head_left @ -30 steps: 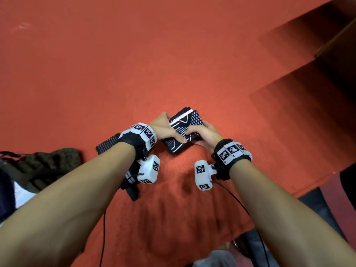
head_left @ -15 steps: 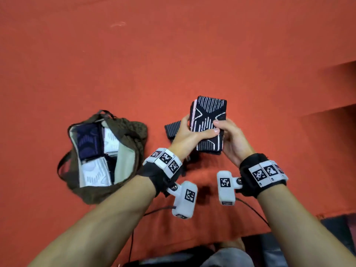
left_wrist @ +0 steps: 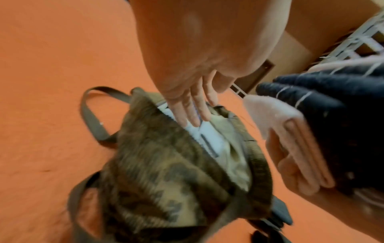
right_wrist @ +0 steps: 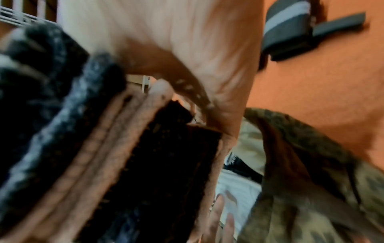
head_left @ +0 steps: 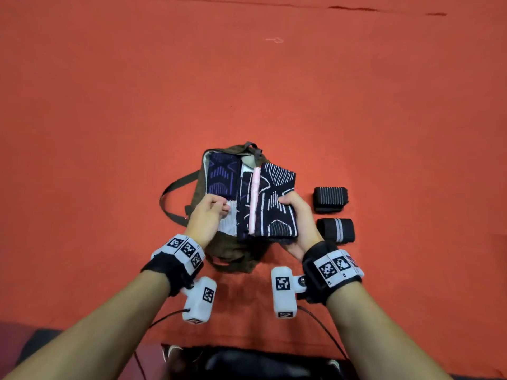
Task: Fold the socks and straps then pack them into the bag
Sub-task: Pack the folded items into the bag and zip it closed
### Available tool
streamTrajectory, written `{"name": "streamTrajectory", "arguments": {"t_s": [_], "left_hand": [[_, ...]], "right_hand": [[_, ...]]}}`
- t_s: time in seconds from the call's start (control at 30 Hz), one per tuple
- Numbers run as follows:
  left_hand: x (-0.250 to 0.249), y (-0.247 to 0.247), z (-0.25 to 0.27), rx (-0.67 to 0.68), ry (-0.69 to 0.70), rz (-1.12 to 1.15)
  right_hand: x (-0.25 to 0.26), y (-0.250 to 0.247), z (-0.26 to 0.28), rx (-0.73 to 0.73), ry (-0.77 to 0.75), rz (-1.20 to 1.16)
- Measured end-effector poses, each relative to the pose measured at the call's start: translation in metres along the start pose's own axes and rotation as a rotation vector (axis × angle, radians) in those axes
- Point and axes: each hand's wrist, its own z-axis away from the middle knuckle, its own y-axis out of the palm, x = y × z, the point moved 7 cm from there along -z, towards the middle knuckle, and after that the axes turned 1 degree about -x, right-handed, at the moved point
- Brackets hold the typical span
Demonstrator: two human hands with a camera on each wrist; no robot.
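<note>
An olive camouflage bag [head_left: 233,256] lies open on the red cloth, with a navy sock with purple marks [head_left: 222,176] and a white sock [head_left: 229,220] inside. My right hand [head_left: 296,212] grips a folded black sock with white lines and a pink edge [head_left: 274,204] over the bag's right side. My left hand [head_left: 220,208] is at the bag's mouth. In the left wrist view its straight fingers [left_wrist: 193,111] touch the white sock [left_wrist: 207,136], and the folded sock [left_wrist: 332,123] hangs to the right. Two rolled black straps [head_left: 330,198] [head_left: 336,230] lie right of the bag.
The bag's carry loop [head_left: 170,193] lies out to the left. A dark object [head_left: 260,363] sits at the near edge below my arms. Cables trail from both wrist cameras. The red cloth [head_left: 274,91] stretches far beyond the bag.
Both hands held the folded sock to the right of the bag. Now the left hand has let go and reached into the bag's mouth, and the right hand has carried the sock over the bag.
</note>
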Motion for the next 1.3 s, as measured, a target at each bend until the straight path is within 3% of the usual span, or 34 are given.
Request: {"name": "streamTrajectory", "arguments": {"t_s": [0.13, 0.33, 0.5, 0.67, 0.97, 1.1, 1.2, 1.23, 1.3], "left_hand": [[0.031, 0.004, -0.02, 0.083, -0.061, -0.147], [0.032, 0.015, -0.022, 0.104, 0.027, -0.319], [0.032, 0.028, -0.012, 0.139, 0.184, -0.529], [0.038, 0.04, 0.005, 0.217, 0.365, -0.83], [0.05, 0.021, 0.026, 0.327, 0.724, -0.694], [0.049, 0.018, 0.027, 0.435, 0.656, -0.66], [0.038, 0.019, 0.025, 0.544, 0.388, -0.433], [0.026, 0.021, 0.022, 0.513, 0.354, -0.356], [-0.008, 0.02, 0.012, 0.3, 0.413, -0.372]], "right_hand": [[-0.032, 0.012, -0.027, -0.046, 0.077, 0.087], [-0.055, -0.021, -0.045, -0.139, 0.123, 0.166], [-0.056, -0.049, -0.067, -0.289, 0.115, 0.298], [-0.049, -0.035, -0.07, -0.374, 0.086, 0.392], [-0.046, -0.035, -0.075, -0.426, 0.127, 0.331], [-0.047, -0.032, -0.082, -0.452, 0.143, 0.329], [-0.05, -0.034, -0.08, -0.485, 0.166, 0.337], [-0.051, -0.034, -0.08, -0.502, 0.151, 0.344], [-0.051, -0.034, -0.085, -0.52, 0.095, 0.395]]}}
